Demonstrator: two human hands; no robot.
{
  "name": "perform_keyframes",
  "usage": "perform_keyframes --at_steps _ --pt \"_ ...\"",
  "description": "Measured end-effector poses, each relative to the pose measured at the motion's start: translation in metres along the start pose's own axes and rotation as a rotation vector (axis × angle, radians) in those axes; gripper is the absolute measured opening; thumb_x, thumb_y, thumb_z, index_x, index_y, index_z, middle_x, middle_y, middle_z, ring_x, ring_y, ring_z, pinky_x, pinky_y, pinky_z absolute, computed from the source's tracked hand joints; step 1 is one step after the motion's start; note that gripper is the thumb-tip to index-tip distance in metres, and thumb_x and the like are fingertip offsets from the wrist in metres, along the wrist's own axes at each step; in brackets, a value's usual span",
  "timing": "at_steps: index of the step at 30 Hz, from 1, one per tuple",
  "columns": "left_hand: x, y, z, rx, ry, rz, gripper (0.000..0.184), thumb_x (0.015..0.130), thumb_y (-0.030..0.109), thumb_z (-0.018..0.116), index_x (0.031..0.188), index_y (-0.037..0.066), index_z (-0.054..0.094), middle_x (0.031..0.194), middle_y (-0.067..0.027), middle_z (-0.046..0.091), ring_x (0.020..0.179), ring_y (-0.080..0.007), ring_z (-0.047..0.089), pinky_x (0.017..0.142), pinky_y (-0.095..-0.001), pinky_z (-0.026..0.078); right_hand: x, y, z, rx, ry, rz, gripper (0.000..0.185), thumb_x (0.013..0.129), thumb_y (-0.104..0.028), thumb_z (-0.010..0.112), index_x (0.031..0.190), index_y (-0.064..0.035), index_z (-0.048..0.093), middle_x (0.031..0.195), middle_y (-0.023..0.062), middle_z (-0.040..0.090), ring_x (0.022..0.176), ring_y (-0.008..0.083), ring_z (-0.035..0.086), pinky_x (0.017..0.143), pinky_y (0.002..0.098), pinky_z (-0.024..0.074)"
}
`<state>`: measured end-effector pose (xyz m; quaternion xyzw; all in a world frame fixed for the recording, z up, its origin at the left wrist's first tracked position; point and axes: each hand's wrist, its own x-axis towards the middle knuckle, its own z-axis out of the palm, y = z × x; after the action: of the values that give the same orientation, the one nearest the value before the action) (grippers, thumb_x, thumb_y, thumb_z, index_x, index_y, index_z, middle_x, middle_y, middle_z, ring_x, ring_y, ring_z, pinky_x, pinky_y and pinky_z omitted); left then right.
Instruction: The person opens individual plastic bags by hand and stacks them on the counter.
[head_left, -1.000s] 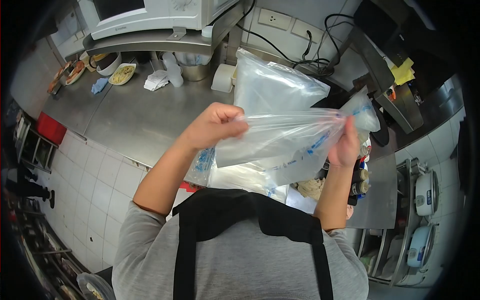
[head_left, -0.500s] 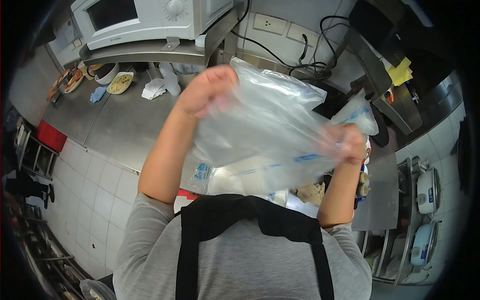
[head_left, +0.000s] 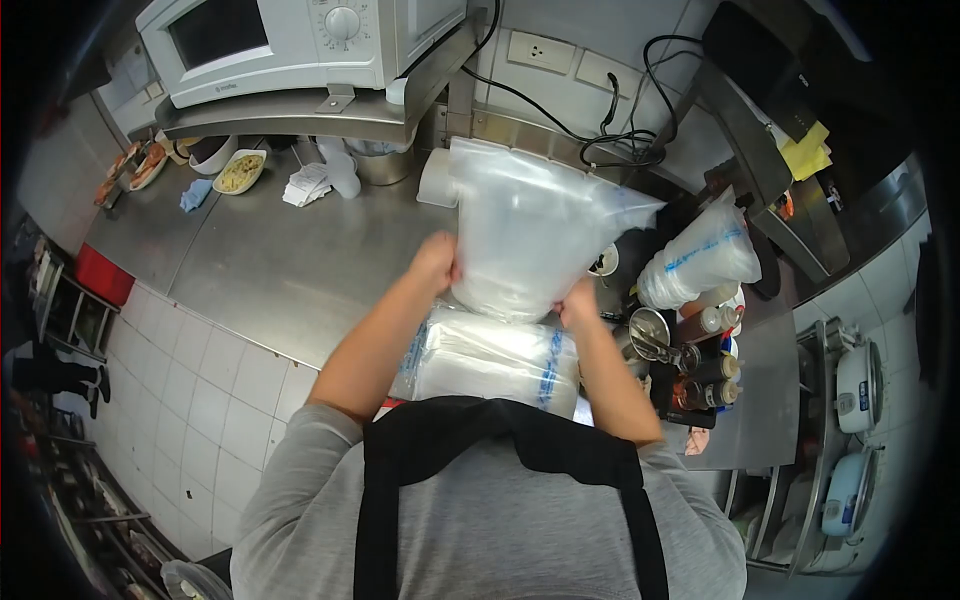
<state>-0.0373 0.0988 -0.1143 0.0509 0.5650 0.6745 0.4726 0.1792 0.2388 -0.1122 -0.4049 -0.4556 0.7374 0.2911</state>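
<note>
A large, translucent, colourless plastic bag [head_left: 530,225] is being spread above the brushed-steel counter [head_left: 310,260], ahead of the person's chest. At its eight to nine o'clock, the side edge is being touched by the left hand [head_left: 437,263], whose fingers are being kept bent inward; at five o'clock, the lower corner is being met by the right hand [head_left: 578,303]. How tightly either hand is being closed cannot be told, since the fingertips are being partly hidden or blurred.

Just below, toward six to seven o'clock, a clear plastic pack of folded white film with blue print [head_left: 490,358] is being seen between the forearms. At three o'clock, a rounded, translucent plastic bundle with a blue-printed band [head_left: 705,255] is being held up by the clutter around it. Toward four o'clock, a round metal container [head_left: 650,330] is being flanked by dark-filled, capped bottles [head_left: 715,370].

Farther off, at ten to eleven o'clock, a white box-shaped microwave [head_left: 285,45] is being supported by a grey metal shelf [head_left: 300,118].
</note>
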Motion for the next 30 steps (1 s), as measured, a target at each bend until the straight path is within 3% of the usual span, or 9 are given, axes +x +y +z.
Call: perform_keyframes --at_steps 1,4,8,11,14,20,22,26,30 --pt "0.013 -0.024 -0.014 0.055 0.009 -0.068 0.007 0.083 0.012 0.049 0.084 0.008 0.055 0.071 -0.0041 0.057 0.057 -0.0151 0.053 0.045 -0.0281 0.042 -0.011 0.009 0.003 -0.107 0.047 -0.026 0.023 0.090 -0.023 0.045 0.105 -0.0085 0.053 0.072 -0.0010 0.056 0.052 0.0100 0.049 0.041 0.0233 0.0347" --pt "-0.017 -0.013 0.007 0.304 0.183 0.269 0.013 0.089 0.025 0.048 0.091 0.013 0.054 0.067 0.0017 0.053 0.050 -0.0080 0.044 0.042 -0.0227 0.038 -0.015 -0.020 0.004 -0.158 0.055 -0.125 0.034 0.092 -0.030 0.040 0.117 -0.0074 0.047 0.085 0.0035 0.058 0.062 0.0120 0.054 0.048 0.0240 0.0393" --pt "-0.069 0.048 0.045 0.060 0.012 1.125 0.045 0.080 0.027 0.064 0.113 0.003 0.047 0.099 -0.0115 0.059 0.090 -0.0208 0.057 0.080 -0.0313 0.045 -0.048 -0.070 0.034 0.166 -0.040 -0.799 0.053 0.092 -0.040 0.035 0.129 -0.0026 0.034 0.114 0.0142 0.051 0.097 0.0213 0.055 0.079 0.0302 0.0442" --pt "-0.089 0.059 0.066 0.337 -0.066 0.987 0.071 0.068 0.032 0.075 0.121 0.001 0.039 0.113 -0.0145 0.054 0.103 -0.0217 0.053 0.087 -0.0326 0.043 -0.022 -0.032 0.035 -0.353 0.230 -1.033 0.067 0.092 -0.046 0.034 0.135 0.0024 0.020 0.131 0.0195 0.037 0.119 0.0285 0.040 0.099 0.0339 0.0298" --pt "-0.056 0.011 0.037 0.524 -0.139 0.821 0.083 0.058 0.034 0.081 0.121 0.000 0.040 0.117 -0.0177 0.051 0.107 -0.0240 0.051 0.088 -0.0333 0.042 -0.007 0.018 0.026 -0.468 0.018 -0.958 0.075 0.090 -0.050 0.036 0.136 0.0050 0.015 0.133 0.0219 0.034 0.122 0.0320 0.035 0.101 0.0346 0.0257" --pt "-0.057 -0.038 -0.023 0.803 0.014 0.809 0.069 0.062 0.030 0.078 0.117 0.002 0.046 0.112 -0.0148 0.054 0.106 -0.0258 0.051 0.090 -0.0343 0.041 -0.091 -0.006 0.011 -0.593 0.018 -0.907 0.076 0.081 -0.029 0.058 0.135 0.0061 0.018 0.133 0.0240 0.033 0.126 0.0356 0.029 0.102 0.0397 0.0229" --pt "-0.073 -0.035 -0.036 0.760 0.059 0.830 0.066 0.065 0.028 0.077 0.118 0.003 0.047 0.111 -0.0140 0.054 0.106 -0.0259 0.051 0.090 -0.0346 0.040 -0.114 0.024 -0.022 -0.975 -0.052 -1.029 0.066 0.074 -0.019 0.065 0.131 -0.0028 0.036 0.132 0.0217 0.035 0.124 0.0381 0.031 0.102 0.0468 0.0228" --pt "-0.106 -0.019 -0.030 0.885 0.017 0.982 0.064 0.067 0.026 0.075 0.120 0.006 0.047 0.110 -0.0133 0.054 0.105 -0.0268 0.051 0.088 -0.0357 0.041 -0.148 0.050 -0.035 -1.325 -0.233 -1.059 0.029 0.068 -0.016 0.069 0.097 -0.0144 0.062 0.128 0.0128 0.043 0.123 0.0354 0.034 0.099 0.0519 0.0242" --pt "-0.142 -0.007 0.009 1.024 -0.501 0.979 0.061 0.066 0.023 0.075 0.118 0.008 0.049 0.105 -0.0105 0.056 0.101 -0.0252 0.053 0.086 -0.0349 0.041 -0.159 0.018 -0.013 -1.217 -0.285 -1.210 0.011 0.065 -0.017 0.070 0.069 -0.0125 0.061 0.119 0.0058 0.051 0.120 0.0303 0.039 0.096 0.0502 0.0282"
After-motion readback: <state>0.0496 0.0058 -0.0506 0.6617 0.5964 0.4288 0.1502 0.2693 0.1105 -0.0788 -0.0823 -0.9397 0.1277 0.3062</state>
